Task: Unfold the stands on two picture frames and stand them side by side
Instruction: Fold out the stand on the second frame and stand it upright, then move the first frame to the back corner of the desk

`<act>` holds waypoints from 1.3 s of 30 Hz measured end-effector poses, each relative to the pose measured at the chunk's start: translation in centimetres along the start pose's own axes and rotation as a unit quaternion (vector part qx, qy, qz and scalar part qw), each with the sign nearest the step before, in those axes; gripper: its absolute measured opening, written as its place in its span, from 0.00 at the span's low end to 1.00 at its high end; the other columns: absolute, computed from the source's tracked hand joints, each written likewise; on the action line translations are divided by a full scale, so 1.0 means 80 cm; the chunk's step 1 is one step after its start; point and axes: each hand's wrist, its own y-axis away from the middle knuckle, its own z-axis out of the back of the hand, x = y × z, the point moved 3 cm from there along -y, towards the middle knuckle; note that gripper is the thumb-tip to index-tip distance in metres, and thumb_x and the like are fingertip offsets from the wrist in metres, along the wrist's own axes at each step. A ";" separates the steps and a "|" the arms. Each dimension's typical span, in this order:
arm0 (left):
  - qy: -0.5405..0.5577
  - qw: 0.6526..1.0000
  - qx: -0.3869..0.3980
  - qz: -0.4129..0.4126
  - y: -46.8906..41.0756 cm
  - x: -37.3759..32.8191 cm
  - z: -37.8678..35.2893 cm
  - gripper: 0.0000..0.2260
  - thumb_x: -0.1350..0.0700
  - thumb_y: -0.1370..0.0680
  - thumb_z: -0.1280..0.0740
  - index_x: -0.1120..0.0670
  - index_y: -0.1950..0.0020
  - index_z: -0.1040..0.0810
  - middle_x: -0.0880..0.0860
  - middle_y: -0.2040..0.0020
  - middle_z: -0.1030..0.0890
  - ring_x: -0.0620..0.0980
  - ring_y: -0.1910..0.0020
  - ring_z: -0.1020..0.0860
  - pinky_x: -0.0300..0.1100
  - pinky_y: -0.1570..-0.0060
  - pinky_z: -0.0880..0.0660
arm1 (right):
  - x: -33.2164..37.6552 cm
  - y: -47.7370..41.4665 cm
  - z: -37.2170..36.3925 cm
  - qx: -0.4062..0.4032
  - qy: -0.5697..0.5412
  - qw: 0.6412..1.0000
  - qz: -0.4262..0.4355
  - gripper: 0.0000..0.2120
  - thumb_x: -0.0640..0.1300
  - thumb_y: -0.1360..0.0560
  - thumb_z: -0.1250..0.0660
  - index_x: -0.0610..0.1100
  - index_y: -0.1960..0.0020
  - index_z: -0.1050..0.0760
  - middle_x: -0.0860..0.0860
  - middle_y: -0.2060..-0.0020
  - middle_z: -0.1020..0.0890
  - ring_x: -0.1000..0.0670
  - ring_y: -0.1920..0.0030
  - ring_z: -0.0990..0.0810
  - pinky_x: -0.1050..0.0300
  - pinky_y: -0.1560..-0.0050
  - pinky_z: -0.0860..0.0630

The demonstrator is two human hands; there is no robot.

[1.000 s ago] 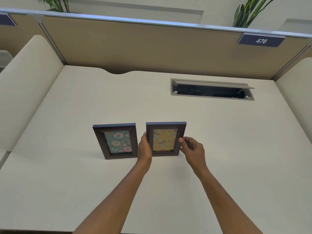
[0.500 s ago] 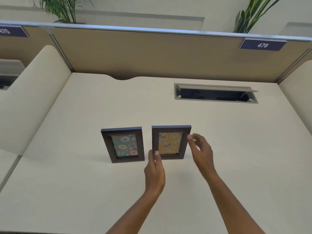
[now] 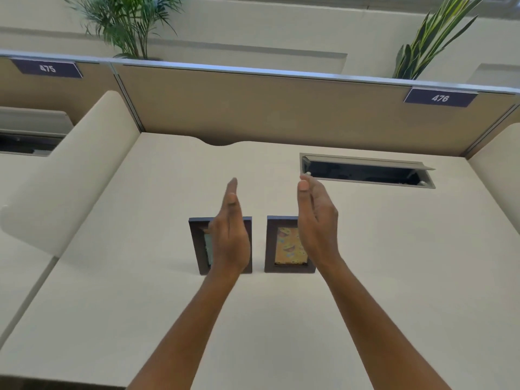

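Two small dark brown picture frames stand upright side by side on the cream desk (image 3: 140,319). The left frame (image 3: 198,246) holds a green picture and is mostly hidden behind my left hand (image 3: 230,237). The right frame (image 3: 281,246) holds an orange picture; its right edge is covered by my right hand (image 3: 316,226). Both hands are raised above the frames, palms facing each other, fingers straight, holding nothing and touching neither frame.
A cable slot with an open lid (image 3: 365,171) is cut into the desk at the back right. A tan partition (image 3: 281,114) with number tags closes the back. Cream side dividers (image 3: 73,170) flank the desk. Plants stand behind the partition.
Both hands let go of the right frame and lifted up away from it, now open in front of the frames. The head camera tilted upward a little.
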 end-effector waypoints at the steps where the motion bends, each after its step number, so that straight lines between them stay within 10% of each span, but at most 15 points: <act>1: 0.003 1.000 -0.015 0.009 -0.007 0.003 0.016 0.32 0.35 0.17 0.54 0.52 0.20 0.35 0.45 0.22 0.31 0.39 0.22 0.36 0.46 0.21 0.40 | 0.006 0.005 -0.014 0.015 -0.009 1.000 0.002 0.28 0.63 0.18 0.47 0.47 0.28 0.27 0.52 0.32 0.21 0.57 0.30 0.25 0.58 0.28 0.28; 6: 0.011 0.994 -0.103 0.041 -0.016 0.038 0.084 0.33 0.31 0.19 0.52 0.50 0.25 0.27 0.46 0.27 0.24 0.40 0.26 0.29 0.49 0.23 0.36 | -0.005 0.043 -0.069 0.088 -0.025 0.995 -0.032 0.26 0.61 0.17 0.48 0.49 0.26 0.28 0.57 0.31 0.23 0.73 0.34 0.29 0.79 0.35 0.35; 12: -0.013 0.975 -0.190 0.116 0.008 0.103 0.133 0.23 0.39 0.16 0.48 0.48 0.31 0.23 0.45 0.33 0.19 0.42 0.31 0.24 0.54 0.28 0.30 | -0.058 0.098 -0.097 0.132 -0.025 0.985 -0.108 0.25 0.57 0.15 0.47 0.52 0.20 0.38 0.60 0.23 0.32 0.66 0.24 0.37 0.65 0.25 0.39; 18: -0.034 0.970 -0.110 0.212 0.031 0.177 0.140 0.18 0.42 0.16 0.43 0.45 0.29 0.24 0.48 0.32 0.20 0.49 0.31 0.24 0.56 0.30 0.28 | -0.113 0.135 -0.120 0.135 -0.001 0.975 -0.175 0.26 0.53 0.15 0.43 0.48 0.19 0.39 0.54 0.23 0.30 0.56 0.23 0.34 0.60 0.26 0.36; 22: -0.023 0.962 -0.035 0.271 0.045 0.201 0.120 0.16 0.41 0.15 0.46 0.39 0.35 0.22 0.42 0.39 0.18 0.47 0.35 0.22 0.52 0.32 0.26 | -0.139 0.136 -0.137 0.143 -0.014 0.965 -0.220 0.22 0.51 0.15 0.44 0.48 0.22 0.33 0.58 0.30 0.25 0.56 0.27 0.29 0.74 0.36 0.34; 29: -0.027 0.952 -0.045 0.300 0.044 0.203 0.112 0.16 0.39 0.16 0.46 0.38 0.36 0.22 0.31 0.48 0.21 0.38 0.43 0.23 0.30 0.51 0.30 | -0.159 0.132 -0.149 0.131 -0.042 0.960 -0.243 0.15 0.51 0.15 0.43 0.54 0.31 0.25 0.70 0.45 0.19 0.75 0.41 0.25 0.81 0.48 0.29; 39: 0.022 0.943 -0.097 0.318 0.003 0.221 0.119 0.22 0.37 0.18 0.43 0.45 0.32 0.20 0.39 0.43 0.17 0.45 0.40 0.22 0.41 0.40 0.25 | -0.158 0.093 -0.184 0.142 -0.061 0.957 -0.244 0.17 0.50 0.15 0.40 0.49 0.28 0.25 0.74 0.47 0.18 0.75 0.41 0.24 0.80 0.47 0.28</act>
